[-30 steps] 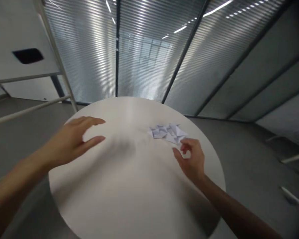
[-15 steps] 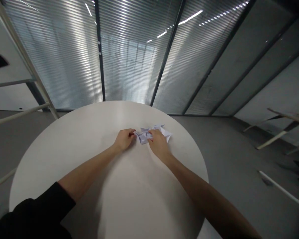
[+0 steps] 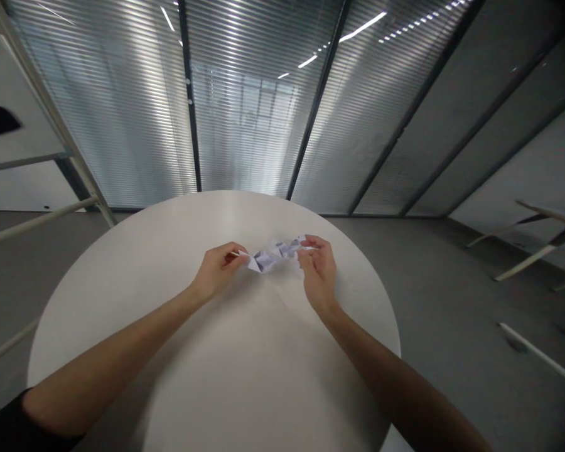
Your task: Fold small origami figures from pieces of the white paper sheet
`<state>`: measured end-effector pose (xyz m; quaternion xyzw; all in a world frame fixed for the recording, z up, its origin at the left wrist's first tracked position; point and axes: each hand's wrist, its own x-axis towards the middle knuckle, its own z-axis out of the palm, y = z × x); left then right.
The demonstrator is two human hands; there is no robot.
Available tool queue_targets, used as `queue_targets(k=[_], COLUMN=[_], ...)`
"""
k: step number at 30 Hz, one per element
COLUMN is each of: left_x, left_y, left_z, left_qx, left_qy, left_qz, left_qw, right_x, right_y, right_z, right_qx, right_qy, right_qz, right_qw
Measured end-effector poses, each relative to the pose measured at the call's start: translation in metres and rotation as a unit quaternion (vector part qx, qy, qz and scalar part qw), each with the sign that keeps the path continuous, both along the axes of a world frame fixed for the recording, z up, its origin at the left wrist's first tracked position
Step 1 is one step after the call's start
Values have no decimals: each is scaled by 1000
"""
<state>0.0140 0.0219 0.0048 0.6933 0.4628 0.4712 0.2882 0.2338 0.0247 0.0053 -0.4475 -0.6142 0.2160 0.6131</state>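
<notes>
A piece of white folded paper (image 3: 264, 260), creased into angular facets and points, stretches between my two hands above the round table. My left hand (image 3: 220, 267) pinches a pointed tip at its left end between thumb and fingers. At the other end, my right hand (image 3: 319, 267) has its thumb and fingers around the paper's right part and grips it there. The fingers hide some of that right end. The middle of the paper looks blurred, so I cannot tell whether it is one piece or several joined ones.
The round white table (image 3: 245, 376) fills the area under my arms. Beyond it stands a glass wall with blinds (image 3: 245, 125). A pale metal frame (image 3: 82, 179) is at the left, and table legs (image 3: 522, 263) stand on the grey floor at the right.
My hands have moved apart, the left one leftward and the right one rightward. The folded paper, bunched up before, is now drawn out longer between them.
</notes>
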Motion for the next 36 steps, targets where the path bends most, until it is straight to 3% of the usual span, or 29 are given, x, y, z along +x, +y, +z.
queue_targets(k=[3, 6, 10, 13, 16, 19, 22, 27, 29, 32, 36], left_x=[-12, -18, -20, -19, -19, -20, -20, -16, -16, -15, -11], left_y=[-16, -27, -37, -43, -45, -44, -45, -50, -49, -46, -44], left_z=[7, 6, 3, 1, -1, -3, -2, -3, -4, -5, -3], left_qx=[-40, -48, -36, 11, 55, 51, 34, 91, 73, -14, -104], left_qy=[-134, -206, -221, -145, -72, -124, -152, -49, -39, -163, -348], left_qz=[7, 29, 46, 32, 8, 46, 62, 1, -2, 32, 32], left_qw=[990, 977, 973, 989, 996, 990, 986, 995, 997, 986, 931], right_x=[-16, -35, -57, -68, -72, -70, -68, -70, -70, -67, -63], right_y=[-7, -11, -12, -14, -18, -23, -25, -26, -26, -26, -28], right_z=[0, 1, 3, 3, 2, 0, -2, -2, -3, -5, -7], right_qx=[-39, -47, -17, -3, -20, -37, 0, 53, 48, 29, 59], right_qy=[34, 11, -34, -31, 29, 77, 40, -18, -30, -36, -93], right_qz=[135, 200, 191, 170, 147, 185, 200, 158, 148, 182, 253], right_qw=[990, 979, 981, 985, 988, 979, 979, 986, 987, 982, 961])
